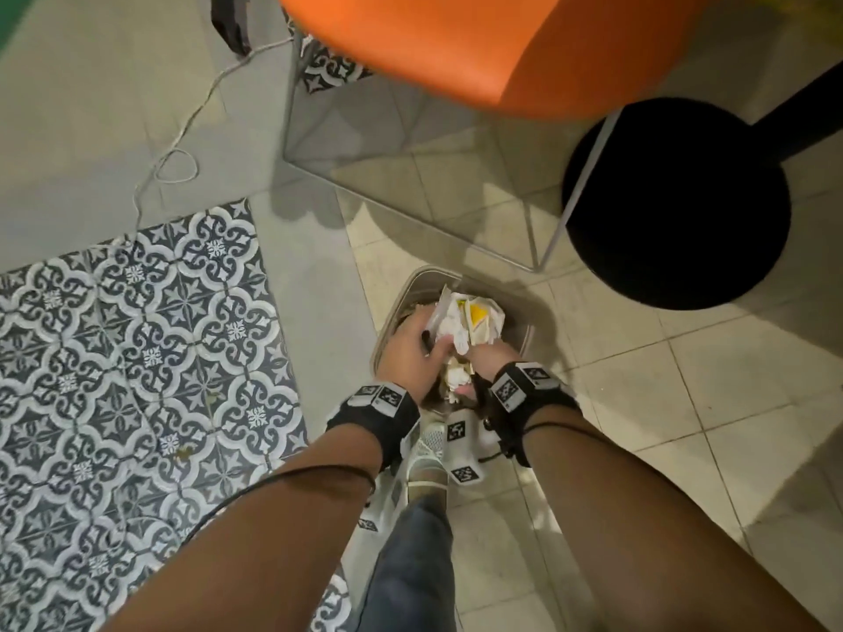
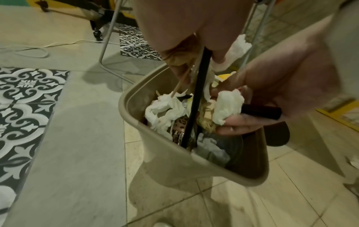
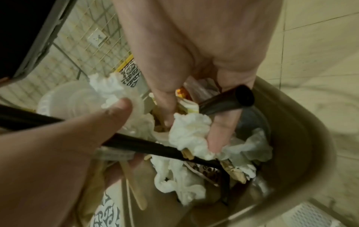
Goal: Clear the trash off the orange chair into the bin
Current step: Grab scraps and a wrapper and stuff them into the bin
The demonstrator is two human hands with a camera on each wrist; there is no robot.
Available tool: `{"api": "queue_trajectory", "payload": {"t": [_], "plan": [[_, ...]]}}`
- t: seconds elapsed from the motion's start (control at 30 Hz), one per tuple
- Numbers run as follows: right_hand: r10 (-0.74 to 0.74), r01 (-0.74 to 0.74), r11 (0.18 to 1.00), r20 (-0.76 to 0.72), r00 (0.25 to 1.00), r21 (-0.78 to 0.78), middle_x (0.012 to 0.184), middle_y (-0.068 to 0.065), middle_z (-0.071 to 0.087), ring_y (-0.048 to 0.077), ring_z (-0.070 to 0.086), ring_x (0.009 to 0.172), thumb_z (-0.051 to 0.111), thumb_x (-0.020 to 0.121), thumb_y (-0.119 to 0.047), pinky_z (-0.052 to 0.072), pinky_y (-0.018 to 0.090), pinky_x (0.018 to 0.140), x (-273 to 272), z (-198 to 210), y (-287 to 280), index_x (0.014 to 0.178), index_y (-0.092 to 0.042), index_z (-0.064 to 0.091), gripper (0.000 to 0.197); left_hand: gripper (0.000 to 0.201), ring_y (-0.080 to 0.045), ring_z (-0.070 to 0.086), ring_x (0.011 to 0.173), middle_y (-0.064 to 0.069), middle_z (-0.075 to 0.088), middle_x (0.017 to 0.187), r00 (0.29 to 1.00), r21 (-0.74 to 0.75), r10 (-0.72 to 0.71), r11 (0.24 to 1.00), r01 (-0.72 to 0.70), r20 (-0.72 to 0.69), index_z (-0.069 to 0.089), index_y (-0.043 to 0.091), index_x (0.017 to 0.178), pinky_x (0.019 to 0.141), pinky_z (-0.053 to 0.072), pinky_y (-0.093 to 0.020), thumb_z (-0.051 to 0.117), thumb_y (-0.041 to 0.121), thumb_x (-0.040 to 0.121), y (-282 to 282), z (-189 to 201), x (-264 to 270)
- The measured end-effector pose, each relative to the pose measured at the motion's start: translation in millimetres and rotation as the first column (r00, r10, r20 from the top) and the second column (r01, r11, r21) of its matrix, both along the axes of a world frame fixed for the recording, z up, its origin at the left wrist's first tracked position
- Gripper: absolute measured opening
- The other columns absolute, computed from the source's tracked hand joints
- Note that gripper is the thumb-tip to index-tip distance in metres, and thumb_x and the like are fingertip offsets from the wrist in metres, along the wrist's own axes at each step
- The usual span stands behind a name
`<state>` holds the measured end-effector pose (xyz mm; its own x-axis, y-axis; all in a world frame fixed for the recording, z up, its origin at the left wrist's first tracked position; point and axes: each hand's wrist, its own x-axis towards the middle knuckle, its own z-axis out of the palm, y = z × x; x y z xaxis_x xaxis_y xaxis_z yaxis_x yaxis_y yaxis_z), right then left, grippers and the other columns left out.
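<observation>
With both fistfuls of trash low over the bin [image 1: 520, 333] beneath them, the left hand [image 1: 413, 351] curled round straw [image 2: 196, 98] and sticks, the right hand [image 1: 490, 360] round tissue [image 3: 191, 133], both should loosen together inside the rim so nothing spills.

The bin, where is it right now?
In the head view the beige bin stands on the floor tiles below the orange chair, directly under both hands, left and right.
</observation>
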<state>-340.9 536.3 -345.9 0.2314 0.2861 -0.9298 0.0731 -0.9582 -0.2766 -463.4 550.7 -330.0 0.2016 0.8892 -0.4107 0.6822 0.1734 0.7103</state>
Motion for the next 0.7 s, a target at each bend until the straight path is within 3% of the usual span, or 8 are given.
{"api": "queue_trajectory", "payload": {"t": [0.07,0.17,0.23,0.3,0.37,0.47,0.6,0.7], "plan": [[-0.045,0.045,0.999,0.024,0.999,0.01,0.107,0.008,0.067,0.028,0.065,0.093,0.074,0.071,-0.045,0.056,0.038,0.077,-3,-15,-4,0.117,-0.014,0.059,0.057,0.041,-0.03,0.059,0.108,-0.014,0.066,0.116,0.999,0.005,0.042,0.999,-0.042,-0.021,0.053,0.013,0.13,0.085,0.043,-0.029,0.057,0.023,0.091,3,-5,-2],[-0.121,0.121,0.99,-0.014,0.993,0.079,0.109,0.008,0.066,0.03,0.067,0.089,0.08,0.049,-0.051,0.058,0.049,0.076,-3,-40,-17,0.118,-0.019,0.053,0.081,0.033,-0.024,0.063,0.095,-0.012,0.069,0.101,0.981,0.061,0.183,0.98,-0.187,0.062,0.059,0.008,0.12,0.069,0.039,-0.018,0.057,0.025,0.092,7,-2,-6],[-0.206,0.209,0.974,-0.045,0.978,0.085,0.116,0.01,0.062,0.031,0.068,0.083,0.084,0.053,-0.038,0.059,0.05,0.066,-7,-19,-20,0.128,-0.02,0.044,0.087,0.034,-0.01,0.06,0.095,-0.002,0.068,0.103,0.947,0.078,0.253,0.959,-0.273,0.199,0.06,0.011,0.121,0.069,0.039,-0.004,0.059,0.027,0.091,7,5,-4],[-0.239,0.244,0.966,-0.067,0.969,0.09,0.119,0.013,0.058,0.037,0.066,0.083,0.079,0.067,-0.02,0.059,0.05,0.058,-5,-10,-23,0.132,-0.022,0.037,0.077,0.034,0.001,0.056,0.096,0.005,0.065,0.106,0.927,0.124,0.264,0.944,-0.304,0.265,0.059,0.013,0.122,0.075,0.036,0.005,0.059,0.027,0.091,7,8,-2],[-0.249,0.254,0.962,-0.063,0.966,0.096,0.119,0.016,0.057,0.043,0.064,0.092,0.071,0.066,-0.01,0.057,0.055,0.058,-3,-14,-25,0.125,-0.026,0.04,0.069,0.034,0.004,0.054,0.097,0.008,0.061,0.108,0.929,0.185,0.224,0.94,-0.286,0.296,0.059,0.012,0.122,0.082,0.039,0.002,0.06,0.025,0.09,6,5,-1],[-0.101,0.099,0.986,0.014,0.995,0.133,0.111,0.017,0.062,0.042,0.066,0.089,0.059,0.059,-0.014,0.058,0.056,0.063,-1,-36,-27,0.111,-0.028,0.046,0.056,0.038,-0.014,0.057,0.108,-0.004,0.062,0.119,0.976,0.193,0.06,0.976,-0.101,0.207,0.056,0.008,0.125,0.09,0.04,-0.016,0.06,0.023,0.09,0,-9,3],[0.187,-0.199,0.976,0.133,0.973,0.085,0.113,0.017,0.056,0.038,0.06,0.102,0.059,0.073,-0.01,0.053,0.043,0.086,0,-25,-20,0.109,-0.017,0.049,0.038,0.046,-0.028,0.049,0.124,-0.016,0.052,0.133,0.978,-0.016,-0.202,0.979,0.203,0.043,0.044,0.007,0.135,0.101,0.035,-0.028,0.053,0.023,0.094,-11,-41,0],[0.381,-0.395,0.919,0.247,0.891,0.004,0.127,0.017,0.048,0.034,0.055,0.11,0.06,0.081,-0.018,0.05,0.041,0.091,1,-34,-18,0.121,-0.018,0.05,0.041,0.059,-0.029,0.037,0.134,-0.017,0.038,0.144,0.945,-0.107,-0.313,0.947,0.304,-0.089,0.03,0.011,0.143,0.112,0.03,-0.036,0.056,0.017,0.09,-10,-68,-9]]}}
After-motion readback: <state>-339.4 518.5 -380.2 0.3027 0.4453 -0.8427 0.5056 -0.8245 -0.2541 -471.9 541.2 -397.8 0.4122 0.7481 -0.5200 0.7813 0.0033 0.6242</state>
